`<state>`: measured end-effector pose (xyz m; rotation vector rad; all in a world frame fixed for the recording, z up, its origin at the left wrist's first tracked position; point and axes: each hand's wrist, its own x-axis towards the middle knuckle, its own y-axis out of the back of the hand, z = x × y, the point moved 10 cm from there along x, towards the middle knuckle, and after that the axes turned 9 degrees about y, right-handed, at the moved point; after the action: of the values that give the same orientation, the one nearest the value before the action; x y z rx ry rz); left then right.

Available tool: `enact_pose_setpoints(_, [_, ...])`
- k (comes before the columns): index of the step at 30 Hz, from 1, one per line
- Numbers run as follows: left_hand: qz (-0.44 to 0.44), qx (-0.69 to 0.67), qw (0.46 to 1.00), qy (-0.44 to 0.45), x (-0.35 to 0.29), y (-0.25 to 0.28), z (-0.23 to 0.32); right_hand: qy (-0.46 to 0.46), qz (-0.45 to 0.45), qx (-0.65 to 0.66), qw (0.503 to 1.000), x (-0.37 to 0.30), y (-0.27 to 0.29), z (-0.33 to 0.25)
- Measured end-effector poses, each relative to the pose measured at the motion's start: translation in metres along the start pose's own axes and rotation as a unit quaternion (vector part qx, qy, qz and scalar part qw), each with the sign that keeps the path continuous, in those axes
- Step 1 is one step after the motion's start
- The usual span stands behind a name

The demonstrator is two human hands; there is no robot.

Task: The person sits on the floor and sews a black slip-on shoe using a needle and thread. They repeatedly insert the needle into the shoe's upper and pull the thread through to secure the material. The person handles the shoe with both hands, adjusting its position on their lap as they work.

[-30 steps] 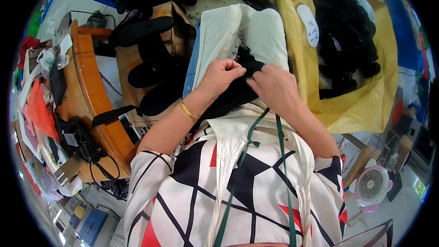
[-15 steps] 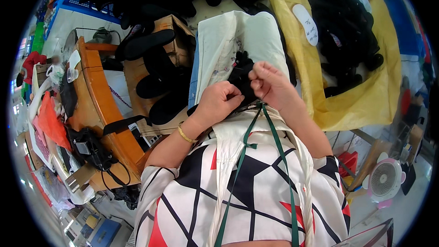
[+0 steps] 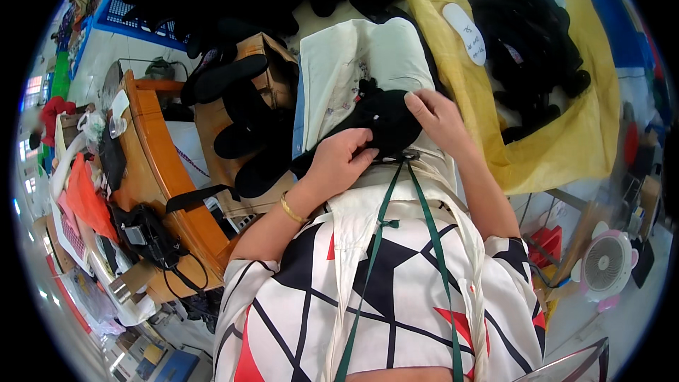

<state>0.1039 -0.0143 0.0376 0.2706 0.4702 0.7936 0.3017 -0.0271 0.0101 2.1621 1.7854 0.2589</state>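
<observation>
A black piece [image 3: 382,124], soft-looking and irregular in outline, lies on a cream cloth [image 3: 353,64] spread over the person's lap, just above the chest in the head view. The left hand [image 3: 339,163] grips its lower left end, fingers [image 3: 361,159] curled over the edge and thumb tucked under, so that hand is clenched on the black piece. The right hand [image 3: 438,117] rests on the upper right end, its fingers [image 3: 417,102] pressing flat and bent on the material; they touch it, but whether they pinch it or only hold it down I cannot tell. A gold bangle [image 3: 291,209] sits on the left wrist. Green cords [image 3: 378,240] run down from just below the black piece over a white apron [image 3: 424,290] worn on a white top with black lines and red patches.

To the right of the cloth, touching its edge, stands a yellow sack [image 3: 566,141], open, holding a heap of more black pieces [image 3: 523,42]; a white oval tag [image 3: 467,32] lies on its inner wall. To the left of the cloth is a brown box [image 3: 219,113] with black soles [image 3: 233,74] on it. Farther left is a wooden counter [image 3: 152,163] carrying a black strap [image 3: 194,198] and a black device with cables [image 3: 145,233]. An orange bag [image 3: 85,198] hangs beyond it. At the lower right, well apart, a small pink fan [image 3: 605,265] stands on the floor.
</observation>
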Motion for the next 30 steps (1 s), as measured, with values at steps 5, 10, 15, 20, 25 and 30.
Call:
enact_pose_setpoints(5, [0.04,-0.209,0.976,0.035,-0.012,0.03,0.003,0.215,0.071,-0.084,0.971,-0.024,-0.001,-0.09])
enact_pose_setpoints(10, [0.042,-0.319,0.936,0.144,-0.022,0.024,-0.014,0.27,0.068,-0.12,0.953,-0.042,-0.012,-0.12])
enact_pose_setpoints(15, [-0.01,-0.425,0.898,0.113,-0.022,0.017,-0.01,0.103,0.014,0.022,0.994,-0.031,-0.017,-0.066])
enact_pose_setpoints(20, [0.008,-0.407,0.904,0.131,-0.021,0.015,-0.017,0.061,-0.026,0.057,0.996,-0.036,-0.026,-0.049])
enact_pose_setpoints(25, [0.006,-0.314,0.942,0.122,-0.015,0.015,-0.029,0.014,-0.066,0.058,0.996,-0.04,-0.026,-0.035])
enact_pose_setpoints(30, [0.119,-0.226,0.966,-0.03,-0.006,0.057,0.016,-0.06,0.116,0.155,0.979,-0.031,0.058,0.028])
